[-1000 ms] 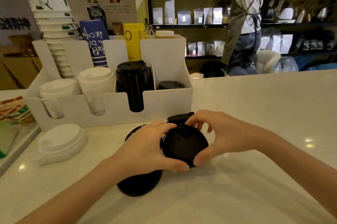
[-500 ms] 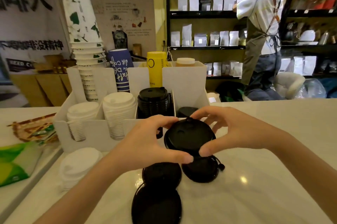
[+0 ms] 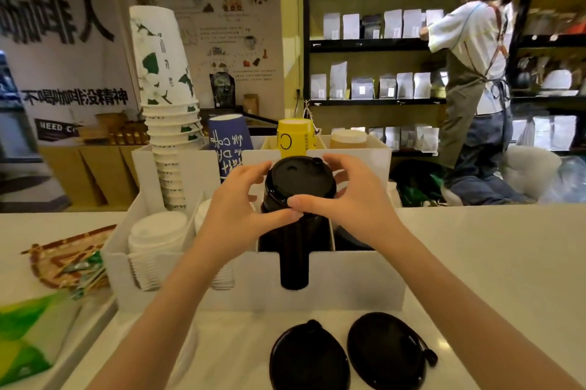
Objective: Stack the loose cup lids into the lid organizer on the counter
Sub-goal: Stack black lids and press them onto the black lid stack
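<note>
A white lid organizer (image 3: pixel 348 282) stands on the counter in front of me. Both my left hand (image 3: pixel 236 215) and my right hand (image 3: pixel 348 199) grip a black cup lid (image 3: pixel 299 175) that sits on top of the tall black lid stack (image 3: pixel 293 250) in the organizer's third compartment. Two loose black lids lie on the counter near me, one at the centre (image 3: pixel 309 358) and one to its right (image 3: pixel 388 350). A white lid stack (image 3: pixel 158 232) fills the leftmost compartment. My left arm hides the second compartment.
Stacked paper cups (image 3: pixel 165 98), a blue cup (image 3: pixel 228 144) and a yellow cup (image 3: pixel 295 137) stand in the organizer's back row. A green packet (image 3: pixel 28 335) and a woven tray (image 3: pixel 66 258) lie at left. A person in an apron (image 3: pixel 475 79) works at the shelves behind the counter.
Both hands lifted the black lid off the counter and carried it forward and up onto the black stack in the organizer. The view tilted up and closer.
</note>
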Motion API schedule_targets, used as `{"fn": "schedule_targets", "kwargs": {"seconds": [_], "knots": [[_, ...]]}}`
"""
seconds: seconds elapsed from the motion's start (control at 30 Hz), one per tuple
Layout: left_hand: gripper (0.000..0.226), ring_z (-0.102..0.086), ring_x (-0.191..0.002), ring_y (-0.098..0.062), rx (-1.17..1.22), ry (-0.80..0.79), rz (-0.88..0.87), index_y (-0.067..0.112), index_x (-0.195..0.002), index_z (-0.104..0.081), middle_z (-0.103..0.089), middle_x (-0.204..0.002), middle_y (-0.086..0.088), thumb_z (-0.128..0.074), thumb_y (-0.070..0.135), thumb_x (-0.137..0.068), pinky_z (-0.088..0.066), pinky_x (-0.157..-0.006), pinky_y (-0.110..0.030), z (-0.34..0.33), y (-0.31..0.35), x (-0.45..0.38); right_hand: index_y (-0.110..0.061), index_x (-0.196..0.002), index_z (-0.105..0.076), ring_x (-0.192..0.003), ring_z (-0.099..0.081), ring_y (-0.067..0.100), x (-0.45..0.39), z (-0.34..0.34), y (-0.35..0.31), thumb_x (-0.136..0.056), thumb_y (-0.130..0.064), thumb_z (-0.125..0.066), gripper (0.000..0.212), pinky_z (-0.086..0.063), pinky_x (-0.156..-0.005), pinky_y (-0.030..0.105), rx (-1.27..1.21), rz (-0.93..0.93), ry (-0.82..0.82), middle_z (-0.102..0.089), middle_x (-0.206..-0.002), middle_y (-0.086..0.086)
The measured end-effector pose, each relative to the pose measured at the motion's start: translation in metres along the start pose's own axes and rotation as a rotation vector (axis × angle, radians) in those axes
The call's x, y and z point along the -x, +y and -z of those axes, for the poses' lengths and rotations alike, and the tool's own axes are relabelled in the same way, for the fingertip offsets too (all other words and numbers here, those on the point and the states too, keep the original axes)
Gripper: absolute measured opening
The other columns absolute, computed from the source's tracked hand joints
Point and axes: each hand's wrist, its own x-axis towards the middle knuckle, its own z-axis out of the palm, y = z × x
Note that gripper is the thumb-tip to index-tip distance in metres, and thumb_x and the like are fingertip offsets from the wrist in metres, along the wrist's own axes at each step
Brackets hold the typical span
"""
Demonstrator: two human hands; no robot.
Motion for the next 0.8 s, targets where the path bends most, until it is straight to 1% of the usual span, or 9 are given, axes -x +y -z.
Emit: {"fn": "schedule_targets", "kwargs": {"seconds": [0.1, 0.17, 0.23, 0.33, 0.4, 0.47, 0.53, 0.67, 0.8], "knots": [[0.069, -0.050, -0.110, -0.013, 0.048, 0.014, 0.008, 0.021, -0.125, -0.049, -0.055, -0.123, 0.000, -0.077, 0.026, -0.062, -0.044, -0.082, -0.019, -0.003, -0.013, -0.012, -0.025, -0.122, -0.048, -0.108, -0.048, 0.013, -0.009, -0.012, 0.007, -0.059, -0.045, -0.077, 0.072, -0.049, -0.089, 0.030, -0.021, -0.021, 0.023, -0.046, -0.110, -0.008], [0.062, -0.052, -0.108, -0.011, 0.082, -0.005, 0.030, 0.023, -0.121, -0.053, -0.058, -0.119, 0.004, -0.076, 0.025, -0.063, -0.043, -0.081, -0.016, -0.003, -0.021, -0.016, -0.027, -0.120, -0.049, -0.104, -0.047, 0.011, -0.011, -0.016, 0.013, -0.062, -0.045, -0.074, 0.066, -0.047, -0.083, 0.022, -0.035, -0.019, -0.002, -0.046, -0.108, -0.007], [0.057, -0.053, -0.104, -0.002, 0.104, -0.029, 0.044, 0.029, -0.116, -0.055, -0.060, -0.109, 0.013, -0.076, 0.025, -0.063, -0.041, -0.080, -0.015, -0.001, -0.029, -0.017, -0.026, -0.123, -0.047, -0.102, -0.045, 0.008, -0.012, -0.017, 0.019, -0.068, -0.041, -0.071, 0.062, -0.040, -0.077, 0.011, -0.046, -0.010, -0.047, -0.044, -0.110, -0.009], [0.052, -0.051, -0.102, 0.006, 0.084, -0.084, 0.026, 0.037, -0.110, -0.055, -0.060, -0.102, 0.021, -0.076, 0.027, -0.063, -0.039, -0.080, -0.015, 0.002, -0.036, -0.020, -0.024, -0.128, -0.044, -0.103, -0.044, 0.007, -0.011, -0.015, 0.027, -0.076, -0.032, -0.067, 0.057, -0.037, -0.076, 0.009, -0.045, -0.012, -0.087, -0.043, -0.114, -0.009], [0.051, -0.049, -0.100, 0.010, 0.052, -0.120, 0.011, 0.042, -0.106, -0.054, -0.058, -0.099, 0.026, -0.076, 0.028, -0.063, -0.037, -0.082, -0.013, 0.003, -0.036, -0.022, -0.025, -0.127, -0.045, -0.105, -0.043, 0.006, -0.010, -0.015, 0.031, -0.077, -0.033, -0.065, 0.055, -0.035, -0.080, 0.009, -0.026, -0.021, -0.094, -0.045, -0.115, -0.011], [0.050, -0.048, -0.096, 0.013, 0.018, -0.157, 0.010, 0.047, -0.102, -0.051, -0.055, -0.094, 0.031, -0.076, 0.030, -0.063, -0.035, -0.080, -0.010, 0.003, -0.036, -0.023, -0.028, -0.124, -0.048, -0.105, -0.041, 0.005, -0.010, -0.015, 0.033, -0.076, -0.035, -0.065, 0.052, -0.032, -0.081, 0.008, 0.010, -0.016, -0.107, -0.046, -0.107, -0.018], [0.051, -0.049, -0.095, 0.011, -0.002, -0.181, 0.019, 0.042, -0.108, -0.053, -0.056, -0.095, 0.028, -0.075, 0.033, -0.063, -0.033, -0.077, -0.007, 0.003, -0.037, -0.024, -0.029, -0.120, -0.051, -0.104, -0.042, 0.005, -0.010, -0.015, 0.034, -0.075, -0.037, -0.065, 0.048, -0.032, -0.080, 0.008, 0.039, -0.016, -0.109, -0.044, -0.098, -0.025], [0.058, -0.047, -0.096, 0.001, -0.051, -0.195, 0.020, 0.026, -0.119, -0.053, -0.054, -0.098, 0.020, -0.072, 0.037, -0.066, -0.031, -0.071, -0.006, 0.002, -0.033, -0.022, -0.026, -0.121, -0.052, -0.106, -0.044, 0.007, -0.009, -0.015, 0.038, -0.074, -0.044, -0.063, 0.051, -0.032, -0.081, 0.010, 0.071, -0.031, -0.125, -0.053, -0.112, -0.010], [0.054, -0.047, -0.098, -0.005, -0.119, -0.237, 0.007, 0.028, -0.117, -0.054, -0.056, -0.100, 0.015, -0.069, 0.042, -0.067, -0.030, -0.068, -0.006, 0.000, -0.027, -0.022, -0.026, -0.116, -0.056, -0.105, -0.044, 0.007, -0.005, -0.013, 0.037, -0.074, -0.045, -0.063, 0.047, -0.030, -0.077, 0.009, 0.114, -0.017, -0.128, -0.055, -0.112, -0.008]]}}
